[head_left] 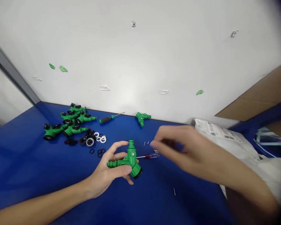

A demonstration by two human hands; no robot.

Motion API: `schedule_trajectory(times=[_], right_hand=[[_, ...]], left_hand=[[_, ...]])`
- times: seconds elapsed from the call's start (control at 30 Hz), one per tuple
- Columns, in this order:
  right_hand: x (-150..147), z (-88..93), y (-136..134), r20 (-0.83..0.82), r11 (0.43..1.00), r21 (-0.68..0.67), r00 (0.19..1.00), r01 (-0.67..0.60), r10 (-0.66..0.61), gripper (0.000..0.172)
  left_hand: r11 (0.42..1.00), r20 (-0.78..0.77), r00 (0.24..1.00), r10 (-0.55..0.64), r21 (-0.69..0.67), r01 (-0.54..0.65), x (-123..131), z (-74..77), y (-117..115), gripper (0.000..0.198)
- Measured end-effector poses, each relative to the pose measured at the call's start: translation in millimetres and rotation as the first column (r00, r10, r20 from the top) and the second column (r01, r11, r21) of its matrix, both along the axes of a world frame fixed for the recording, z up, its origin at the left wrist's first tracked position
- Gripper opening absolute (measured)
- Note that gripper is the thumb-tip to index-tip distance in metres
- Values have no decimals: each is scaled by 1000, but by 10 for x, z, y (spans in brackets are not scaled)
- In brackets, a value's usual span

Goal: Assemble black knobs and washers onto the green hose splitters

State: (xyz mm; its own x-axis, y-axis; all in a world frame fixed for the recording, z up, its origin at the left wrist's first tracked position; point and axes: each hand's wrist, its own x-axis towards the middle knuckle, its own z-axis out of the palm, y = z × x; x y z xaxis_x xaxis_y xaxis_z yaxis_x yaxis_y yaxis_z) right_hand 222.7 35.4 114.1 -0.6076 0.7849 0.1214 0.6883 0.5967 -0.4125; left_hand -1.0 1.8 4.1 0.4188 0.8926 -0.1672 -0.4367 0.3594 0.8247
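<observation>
My left hand [105, 175] grips a green Y-shaped hose splitter [131, 157], its thumb across the body. One narrow outlet points up, the other left, and the wide end with a black ring faces lower right. My right hand [180, 147], blurred by motion, hovers to the right with thumb and forefinger drawn together; whatever sits between them cannot be made out. Small screws [148, 142] lie just left of its fingertips. Behind the splitter rests a screwdriver with a clear purple and red handle [152, 155].
Several green splitters with black valve knobs [71, 120] cluster at left, beside black and white rings [90, 142]. A green-black screwdriver [107, 119] and another splitter [142, 118] lie near the white wall. A single screw [174, 191] lies in front; a white plastic bag [224, 137] stands right.
</observation>
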Motion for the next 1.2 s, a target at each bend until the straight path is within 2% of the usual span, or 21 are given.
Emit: schedule_trajectory(times=[0.1, 0.17, 0.37, 0.5, 0.67, 0.83, 1.03, 1.2], right_hand=[[-95, -97, 117, 207, 982, -167, 971, -90, 124, 20], [-121, -164, 174, 228, 970, -228, 963, -88, 141, 19], [-161, -258, 281, 118, 954, -286, 984, -94, 133, 18], [-166, -360, 383, 46, 931, -346, 989, -118, 142, 19], [-242, -516, 523, -42, 936, -330, 993, -122, 114, 17], [-695, -554, 733, -57, 948, -240, 978, -207, 199, 13], [-1341, -604, 908, 80, 913, -184, 920, -364, 383, 19], [-1641, -668, 902, 140, 895, -89, 884, -437, 445, 31]], left_hand=[[999, 17, 1000, 5, -38, -4, -1, 34, 3, 71], [998, 26, 1000, 12, -67, -10, -4, 52, 10, 72], [996, 28, 999, 21, -85, -19, -20, 61, 42, 58], [995, -22, 999, -41, -92, 38, -43, 49, 41, 54], [970, -47, 975, -218, -120, 211, -45, 6, 35, 57], [905, -61, 917, -395, -201, 376, -25, -70, 52, 54], [873, -83, 887, -454, -244, 423, -15, -99, 73, 61], [866, -55, 884, -464, -240, 439, -10, -110, 97, 62]])
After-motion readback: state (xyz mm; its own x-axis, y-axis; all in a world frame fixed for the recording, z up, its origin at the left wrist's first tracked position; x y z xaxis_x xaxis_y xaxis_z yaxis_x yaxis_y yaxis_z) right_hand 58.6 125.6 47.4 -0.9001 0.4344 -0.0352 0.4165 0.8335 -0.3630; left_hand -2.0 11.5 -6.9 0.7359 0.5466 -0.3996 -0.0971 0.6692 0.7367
